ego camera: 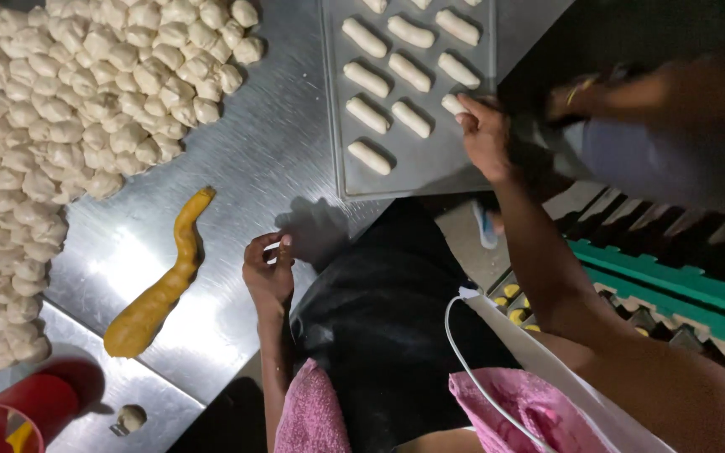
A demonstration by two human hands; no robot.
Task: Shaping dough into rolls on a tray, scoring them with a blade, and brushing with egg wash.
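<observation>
Your right hand (pixel 484 134) pinches a dough roll (pixel 455 104) at the tray (pixel 417 172) edge; left hand (pixel 268 268) lightly curled, apparently empty. Risk: tray overhangs the table (pixel 253 159); downward pressure could tip it.

dough heap (pixel 60 109): cut by top/left edges | red cup (pixel 10 411): cropped at corner | baking tray (pixel 417 172): top cut off

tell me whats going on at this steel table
A person is shaping dough. Their right hand sets a small dough log on a grey tray already lined with rows of logs. Their left hand rests on the steel table, fingers pinched, near a long yellow filling roll. A big heap of dough pieces lies alongside.
</observation>
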